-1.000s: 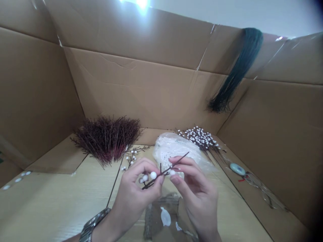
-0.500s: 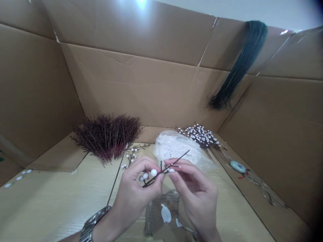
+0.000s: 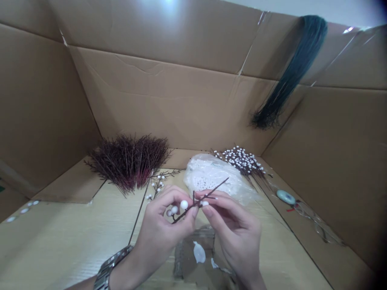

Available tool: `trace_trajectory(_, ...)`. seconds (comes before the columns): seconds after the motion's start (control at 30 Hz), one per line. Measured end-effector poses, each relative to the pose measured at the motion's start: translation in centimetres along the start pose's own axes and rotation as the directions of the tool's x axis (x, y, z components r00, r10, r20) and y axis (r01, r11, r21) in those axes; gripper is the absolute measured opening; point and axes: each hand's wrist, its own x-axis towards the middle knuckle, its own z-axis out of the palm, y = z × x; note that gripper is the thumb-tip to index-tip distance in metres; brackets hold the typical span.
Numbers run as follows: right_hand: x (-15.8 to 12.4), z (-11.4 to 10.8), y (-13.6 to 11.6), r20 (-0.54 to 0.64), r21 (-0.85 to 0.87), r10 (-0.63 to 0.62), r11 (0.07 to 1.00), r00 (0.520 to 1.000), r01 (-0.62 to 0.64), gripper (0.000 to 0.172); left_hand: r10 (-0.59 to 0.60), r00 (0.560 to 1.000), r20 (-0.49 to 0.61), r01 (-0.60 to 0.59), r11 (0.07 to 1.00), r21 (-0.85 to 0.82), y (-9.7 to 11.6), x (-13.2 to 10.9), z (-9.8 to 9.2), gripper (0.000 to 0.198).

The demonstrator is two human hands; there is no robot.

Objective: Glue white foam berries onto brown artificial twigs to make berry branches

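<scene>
A thin dark twig (image 3: 211, 191) with a few white beads on it is held between both hands above the cardboard floor. My left hand (image 3: 163, 227), with a metal watch on its wrist, pinches the bead end of the twig. My right hand (image 3: 234, 227) pinches a small white bead (image 3: 204, 204) against a side tip of the same twig. Just behind the hands lies a clear bag of white beads (image 3: 211, 177).
A bundle of bare dark red twigs (image 3: 130, 161) lies at the back left, and beaded twigs (image 3: 242, 161) at the back right. One beaded twig (image 3: 152, 189) lies on the floor. Dark green strands (image 3: 290, 72) hang over the cardboard wall. A round teal object (image 3: 286, 197) sits right.
Both hands keep their hold on the twig and have barely shifted. The view has tilted up slightly.
</scene>
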Motion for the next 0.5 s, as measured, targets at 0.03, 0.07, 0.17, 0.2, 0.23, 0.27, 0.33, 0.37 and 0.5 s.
trace_trajectory(0.03, -0.03, -0.01, 0.05, 0.003, 0.002, 0.001, 1.0, 1.0, -0.001, 0.026, 0.003, 1.0, 0.0, -0.003, 1.0, -0.002, 0.0, -0.01, 0.0, 0.013)
trace_trajectory(0.07, -0.06, -0.01, 0.08, 0.006, 0.005, 0.003, 1.0, 1.0, -0.003, 0.026, 0.004, 1.0, -0.002, -0.004, 1.0, -0.005, 0.0, -0.02, -0.01, 0.013)
trace_trajectory(0.17, -0.1, 0.03, 0.15, 0.01, 0.01, 0.011, 1.0, 1.0, -0.011, 0.025, 0.004, 1.0, -0.001, -0.004, 1.0, -0.018, -0.06, -0.06, -0.06, 0.013)
trace_trajectory(0.2, -0.1, 0.06, 0.17, 0.01, 0.009, 0.014, 1.0, 1.0, -0.014, 0.025, 0.003, 1.0, 0.002, -0.003, 1.0, -0.023, -0.09, -0.07, -0.08, 0.013)
trace_trajectory(0.23, -0.09, 0.09, 0.19, 0.009, 0.008, 0.014, 1.0, 1.0, -0.014, 0.024, 0.001, 1.0, 0.004, -0.001, 1.0, -0.026, -0.11, -0.07, -0.1, 0.012)
trace_trajectory(0.27, -0.07, 0.11, 0.2, 0.009, 0.008, 0.016, 1.0, 1.0, -0.016, 0.023, -0.001, 1.0, 0.006, 0.001, 1.0, -0.027, -0.14, -0.07, -0.11, 0.012)
trace_trajectory(0.33, -0.02, 0.14, 0.22, 0.009, 0.008, 0.016, 1.0, 1.0, -0.016, 0.022, -0.008, 1.0, 0.008, 0.008, 1.0, -0.025, -0.15, -0.06, -0.11, 0.013)
trace_trajectory(0.37, 0.0, 0.15, 0.23, 0.008, 0.008, 0.017, 1.0, 1.0, -0.017, 0.022, -0.012, 1.0, 0.008, 0.012, 1.0, -0.022, -0.14, -0.05, -0.1, 0.013)
trace_trajectory(0.5, 0.04, 0.19, 0.31, -0.003, 0.011, 0.028, 1.0, 1.0, -0.028, 0.02, -0.042, 0.999, -0.002, 0.042, 0.999, -0.016, -0.03, -0.01, 0.06, 0.014)
